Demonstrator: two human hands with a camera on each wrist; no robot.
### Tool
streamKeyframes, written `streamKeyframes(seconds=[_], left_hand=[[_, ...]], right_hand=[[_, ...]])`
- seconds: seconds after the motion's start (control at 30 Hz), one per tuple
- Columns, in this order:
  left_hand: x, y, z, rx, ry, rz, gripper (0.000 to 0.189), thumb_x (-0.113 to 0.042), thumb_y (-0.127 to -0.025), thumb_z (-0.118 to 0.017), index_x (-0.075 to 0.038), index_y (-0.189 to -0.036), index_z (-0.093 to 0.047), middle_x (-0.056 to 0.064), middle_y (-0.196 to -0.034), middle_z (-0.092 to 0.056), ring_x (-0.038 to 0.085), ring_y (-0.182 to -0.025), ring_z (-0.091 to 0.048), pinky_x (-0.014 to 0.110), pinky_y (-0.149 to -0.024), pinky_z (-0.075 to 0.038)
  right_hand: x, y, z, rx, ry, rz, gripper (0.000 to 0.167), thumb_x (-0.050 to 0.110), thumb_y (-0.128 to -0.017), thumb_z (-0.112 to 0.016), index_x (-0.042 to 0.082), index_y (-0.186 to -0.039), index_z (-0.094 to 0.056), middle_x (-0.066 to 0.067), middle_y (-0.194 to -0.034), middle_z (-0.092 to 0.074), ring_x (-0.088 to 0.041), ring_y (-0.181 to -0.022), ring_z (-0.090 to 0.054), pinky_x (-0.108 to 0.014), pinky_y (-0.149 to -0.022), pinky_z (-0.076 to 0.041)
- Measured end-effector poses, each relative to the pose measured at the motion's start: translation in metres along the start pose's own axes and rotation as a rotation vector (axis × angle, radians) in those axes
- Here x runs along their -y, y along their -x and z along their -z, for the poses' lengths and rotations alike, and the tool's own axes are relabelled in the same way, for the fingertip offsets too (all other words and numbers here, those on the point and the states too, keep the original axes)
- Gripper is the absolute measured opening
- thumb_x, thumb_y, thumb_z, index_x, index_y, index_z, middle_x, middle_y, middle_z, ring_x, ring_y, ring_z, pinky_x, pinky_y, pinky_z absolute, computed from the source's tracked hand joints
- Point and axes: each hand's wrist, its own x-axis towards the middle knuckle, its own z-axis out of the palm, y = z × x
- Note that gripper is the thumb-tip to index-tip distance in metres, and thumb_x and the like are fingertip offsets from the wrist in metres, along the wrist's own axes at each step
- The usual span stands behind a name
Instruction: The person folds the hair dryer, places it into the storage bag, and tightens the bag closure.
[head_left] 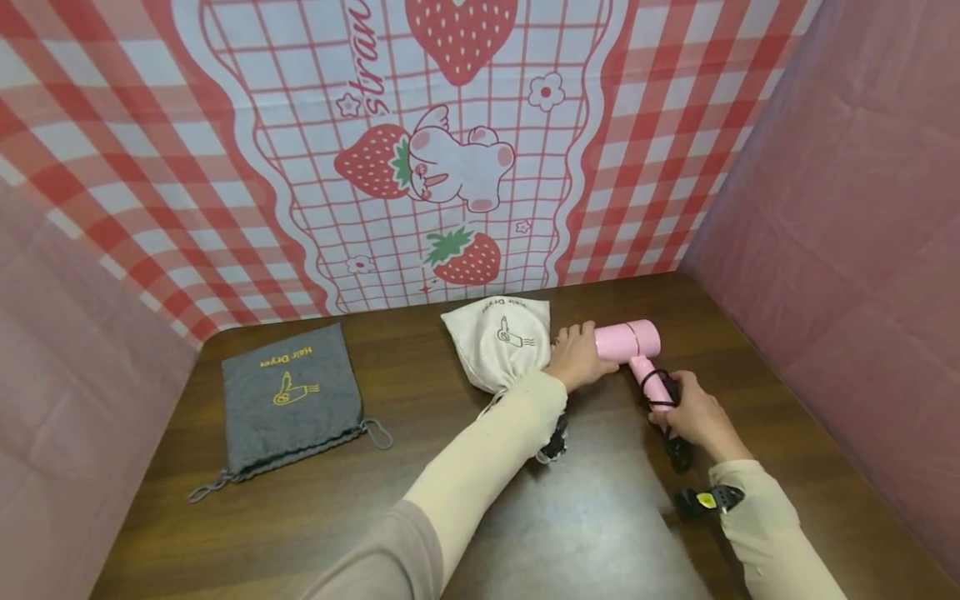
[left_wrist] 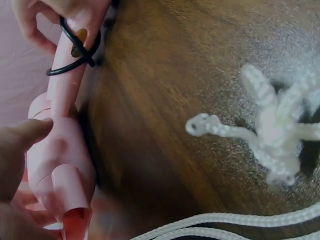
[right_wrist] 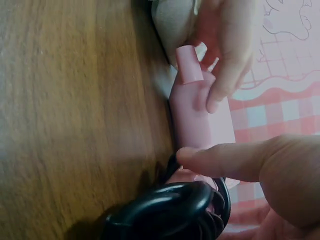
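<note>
A pink hair dryer point(head_left: 626, 342) with a black cord point(head_left: 677, 450) looped about its handle is between my two hands at the right of the table. My left hand point(head_left: 579, 357) grips the nozzle end of its barrel, thumb on one side and fingers on the other, as the left wrist view shows. Around the handle and cord my right hand point(head_left: 701, 417) is closed, its thumb point(right_wrist: 215, 159) lying along the dryer. Just left of my left hand lies a cream drawstring bag point(head_left: 487, 346) with a hair dryer print, its white cords point(left_wrist: 225, 218) loose on the wood.
A grey drawstring bag point(head_left: 292, 408) with yellow hair dryer print lies flat on the left of the brown table point(head_left: 420, 450). Behind the table hangs a strawberry-print cloth point(head_left: 465, 167); pink cloth point(head_left: 847, 208) walls off the right side, with similar cloth on the left.
</note>
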Motion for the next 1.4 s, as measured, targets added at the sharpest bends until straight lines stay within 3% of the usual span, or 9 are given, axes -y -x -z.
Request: streamKeyframes(seconds=[0.13,0.3,0.53,0.7,0.8,0.9,1.0,1.4], left_hand=[[0.001,0.004,-0.002,0.009,-0.057,0.042,0.072,-0.055,-0.078,-0.074,-0.019,-0.136,-0.048,0.005,-0.129,-0.056,0.023,-0.12,-0.05,0.035,-0.094,-0.047],[-0.002,0.007,-0.003,0.037,-0.117,0.061,0.071,-0.058,-0.076,-0.075,-0.019,-0.131,-0.053,0.005,-0.127,-0.053,0.021,-0.119,-0.048,0.034,-0.091,-0.047],[0.002,0.008,-0.003,0.066,-0.114,0.052,0.067,-0.057,-0.075,-0.076,-0.016,-0.123,-0.054,0.0,-0.12,-0.064,0.019,-0.112,-0.056,0.039,-0.096,-0.041],[0.008,0.01,0.003,0.066,-0.104,0.035,0.065,-0.058,-0.076,-0.075,-0.016,-0.121,-0.055,0.0,-0.117,-0.064,0.019,-0.109,-0.057,0.034,-0.09,-0.042],[0.008,0.011,0.009,0.06,-0.088,0.019,0.064,-0.057,-0.076,-0.075,-0.015,-0.12,-0.055,0.001,-0.115,-0.065,0.018,-0.107,-0.057,0.032,-0.087,-0.043],[0.007,0.01,0.019,0.042,-0.078,0.022,0.065,-0.057,-0.075,-0.076,-0.014,-0.119,-0.056,0.001,-0.114,-0.065,0.019,-0.107,-0.057,0.032,-0.088,-0.043],[0.007,0.009,0.03,0.021,-0.068,0.044,0.067,-0.057,-0.073,-0.078,-0.014,-0.118,-0.055,0.001,-0.114,-0.065,0.019,-0.107,-0.057,0.032,-0.092,-0.044],[0.017,0.02,0.054,-0.071,0.006,0.087,0.069,-0.057,-0.068,-0.082,-0.016,-0.116,-0.055,0.0,-0.109,-0.065,0.018,-0.102,-0.059,0.032,-0.087,-0.045]], right_hand=[[-0.002,-0.002,-0.001,0.017,-0.003,-0.021,0.076,0.035,-0.081,-0.074,-0.019,-0.121,-0.039,-0.015,-0.069,-0.063,-0.026,-0.067,-0.064,-0.042,-0.069,-0.048],[-0.012,-0.002,-0.002,0.113,-0.036,-0.033,0.055,0.043,-0.084,-0.07,-0.009,-0.094,-0.055,-0.006,-0.059,-0.06,-0.017,-0.055,-0.059,-0.03,-0.057,-0.046],[-0.013,0.002,-0.005,0.118,-0.127,-0.012,0.053,0.036,-0.084,-0.073,-0.011,-0.098,-0.053,-0.006,-0.065,-0.058,-0.015,-0.055,-0.058,-0.031,-0.056,-0.047],[-0.009,0.005,-0.004,0.082,-0.14,0.017,0.051,0.036,-0.083,-0.073,-0.009,-0.096,-0.053,-0.004,-0.063,-0.056,-0.015,-0.056,-0.057,-0.03,-0.057,-0.046],[-0.008,0.006,-0.001,0.073,-0.179,0.005,0.05,0.036,-0.084,-0.073,-0.008,-0.097,-0.054,-0.005,-0.071,-0.057,-0.016,-0.065,-0.056,-0.029,-0.059,-0.046],[-0.007,0.006,0.001,0.094,-0.282,-0.036,0.053,0.038,-0.086,-0.071,-0.01,-0.104,-0.057,-0.003,-0.079,-0.056,-0.015,-0.073,-0.053,-0.028,-0.061,-0.047],[-0.001,0.004,0.003,0.12,-0.386,-0.063,0.054,0.038,-0.088,-0.069,-0.01,-0.109,-0.058,0.001,-0.078,-0.056,-0.012,-0.072,-0.053,-0.028,-0.061,-0.049],[0.019,0.005,0.006,0.157,-0.571,0.006,0.042,0.033,-0.092,-0.067,-0.006,-0.103,-0.055,0.003,-0.069,-0.064,-0.008,-0.06,-0.063,-0.027,-0.058,-0.053]])
